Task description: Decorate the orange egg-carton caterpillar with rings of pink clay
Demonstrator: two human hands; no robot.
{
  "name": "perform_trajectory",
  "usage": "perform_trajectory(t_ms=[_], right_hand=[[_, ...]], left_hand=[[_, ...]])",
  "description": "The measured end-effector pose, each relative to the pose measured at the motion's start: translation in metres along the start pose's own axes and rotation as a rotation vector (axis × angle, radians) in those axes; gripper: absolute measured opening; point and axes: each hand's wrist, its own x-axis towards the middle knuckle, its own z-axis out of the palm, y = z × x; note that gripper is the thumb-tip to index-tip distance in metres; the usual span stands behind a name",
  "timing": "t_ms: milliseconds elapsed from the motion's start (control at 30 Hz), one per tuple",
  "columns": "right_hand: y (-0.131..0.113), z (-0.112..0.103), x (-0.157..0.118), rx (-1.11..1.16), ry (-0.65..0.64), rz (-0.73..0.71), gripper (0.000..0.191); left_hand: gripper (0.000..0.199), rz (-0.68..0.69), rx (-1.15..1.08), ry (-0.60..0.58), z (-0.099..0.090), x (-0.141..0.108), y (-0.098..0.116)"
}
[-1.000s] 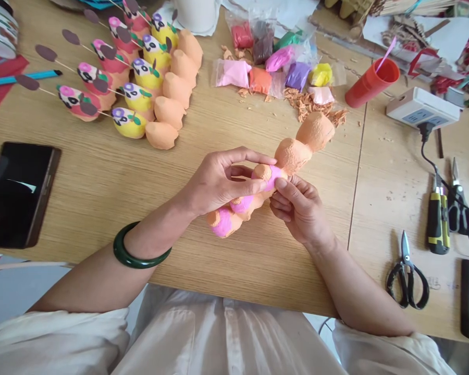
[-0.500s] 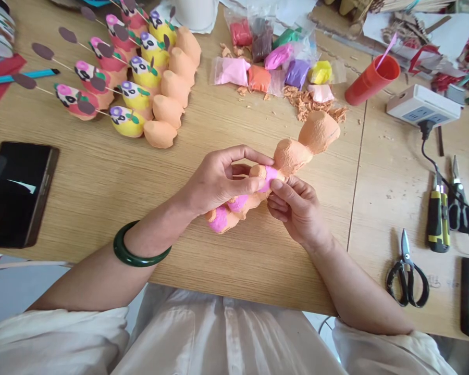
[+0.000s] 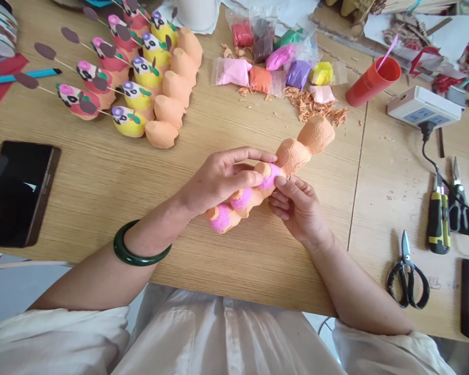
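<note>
An orange egg-carton strip slants up to the right in front of me, held between both hands. Soft pink clay covers part of three of its bumps, and the two far bumps are bare orange. My left hand spans the third bump from the left, thumb and fingers closed about it. On the near side, my right hand pinches the strip's edge, its thumb on the pink patch and its other fingers curled partly beneath. A dark green bangle circles my left wrist.
Decorated red and yellow bump rows stand at the back left beside a plain orange row. Clay packets, orange shavings and a red cup lie beyond. Scissors, a power strip and a phone flank me.
The strip's far end has dipped slightly toward me and left. My right thumb has shifted a little right, leaving more of the pink clay on the third bump showing.
</note>
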Motion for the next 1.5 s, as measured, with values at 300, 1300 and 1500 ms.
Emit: perform_trajectory(t_ms=[300, 1300, 1500], right_hand=[[0.002, 0.001, -0.002, 0.012, -0.024, -0.012, 0.057], [0.002, -0.005, 0.004, 0.128, 0.053, 0.072, 0.052], [0.001, -0.005, 0.004, 0.130, 0.047, 0.072, 0.052]], left_hand=[[0.031, 0.134, 0.111, 0.005, 0.005, 0.001, -0.003], [0.025, 0.210, 0.123, -0.019, -0.001, 0.004, -0.007], [0.033, 0.190, 0.094, -0.066, -0.002, 0.005, -0.010]])
